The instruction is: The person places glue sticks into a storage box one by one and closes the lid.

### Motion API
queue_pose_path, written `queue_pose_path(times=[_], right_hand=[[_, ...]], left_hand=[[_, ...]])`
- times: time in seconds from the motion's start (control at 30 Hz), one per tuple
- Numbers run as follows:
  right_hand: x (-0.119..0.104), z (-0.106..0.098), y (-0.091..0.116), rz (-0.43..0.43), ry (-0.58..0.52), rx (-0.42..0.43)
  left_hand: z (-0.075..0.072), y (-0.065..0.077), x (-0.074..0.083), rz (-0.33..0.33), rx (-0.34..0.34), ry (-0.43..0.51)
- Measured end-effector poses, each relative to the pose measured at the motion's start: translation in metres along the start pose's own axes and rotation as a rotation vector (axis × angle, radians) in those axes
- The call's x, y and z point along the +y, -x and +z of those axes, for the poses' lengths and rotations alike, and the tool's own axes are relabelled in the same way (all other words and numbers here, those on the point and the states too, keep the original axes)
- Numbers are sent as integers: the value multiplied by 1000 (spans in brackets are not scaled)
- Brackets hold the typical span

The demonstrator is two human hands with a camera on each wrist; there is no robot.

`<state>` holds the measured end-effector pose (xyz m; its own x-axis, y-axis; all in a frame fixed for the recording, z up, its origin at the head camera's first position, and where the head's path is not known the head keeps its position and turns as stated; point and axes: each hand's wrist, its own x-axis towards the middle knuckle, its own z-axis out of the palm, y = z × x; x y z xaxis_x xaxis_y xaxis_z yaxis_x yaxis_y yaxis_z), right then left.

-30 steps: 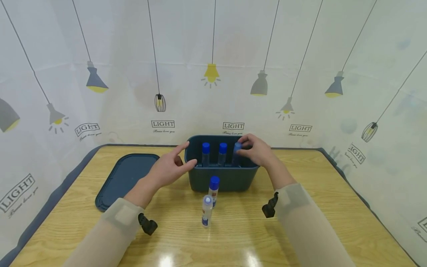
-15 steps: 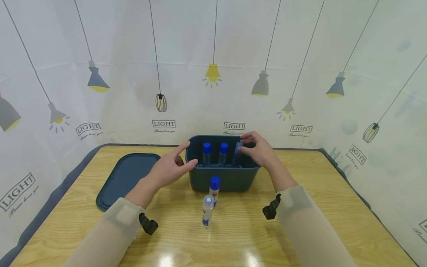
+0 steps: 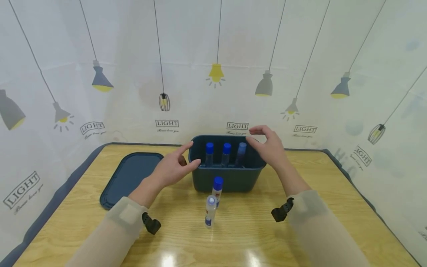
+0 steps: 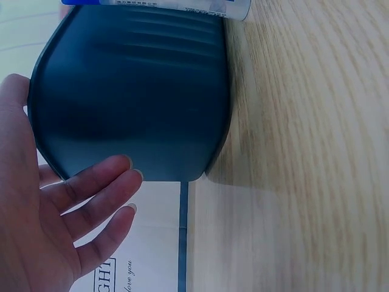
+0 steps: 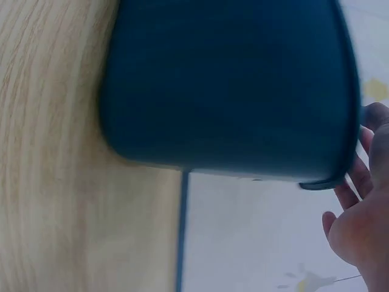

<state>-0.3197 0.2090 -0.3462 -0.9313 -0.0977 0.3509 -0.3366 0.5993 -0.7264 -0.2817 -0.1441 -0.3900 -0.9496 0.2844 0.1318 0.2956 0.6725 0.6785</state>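
Note:
A dark blue-green bin [image 3: 228,180] stands on the table with three slim tubes like glue sticks upright inside. Two have bright blue caps, the left tube [image 3: 209,149] and the middle tube [image 3: 226,150]; the right tube [image 3: 241,152] has a paler blue top. My left hand [image 3: 171,168] touches the bin's left end, index finger at the back rim and thumb at the front rim. Just above the bin's back right corner, my right hand [image 3: 271,146] is empty, thumb and fingers apart. In front stand a blue-capped tube [image 3: 217,187] and a translucent tube [image 3: 210,213].
A dark blue lid [image 3: 133,172] lies flat on the wooden table [image 3: 253,230], left of the bin. Behind the table hangs a pale curtain [image 3: 193,100] printed with lamps.
My right hand has let go of the pale-topped tube and moved up and right, away from it. That tube stays upright in the bin. My left hand keeps its place at the bin.

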Motion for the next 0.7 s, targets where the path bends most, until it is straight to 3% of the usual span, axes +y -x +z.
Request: queue_pose_path(times=[0.13, 0.3, 0.7], right_hand=[[-17, -7, 13, -59, -39, -9], [-40, -11, 40, -142, -42, -81], [-63, 6, 107, -190, -168, -399]], left_hand=[[0, -1, 0, -3, 0, -4], [-1, -1, 0, -1, -2, -11], [0, 0, 0, -1, 1, -3]])
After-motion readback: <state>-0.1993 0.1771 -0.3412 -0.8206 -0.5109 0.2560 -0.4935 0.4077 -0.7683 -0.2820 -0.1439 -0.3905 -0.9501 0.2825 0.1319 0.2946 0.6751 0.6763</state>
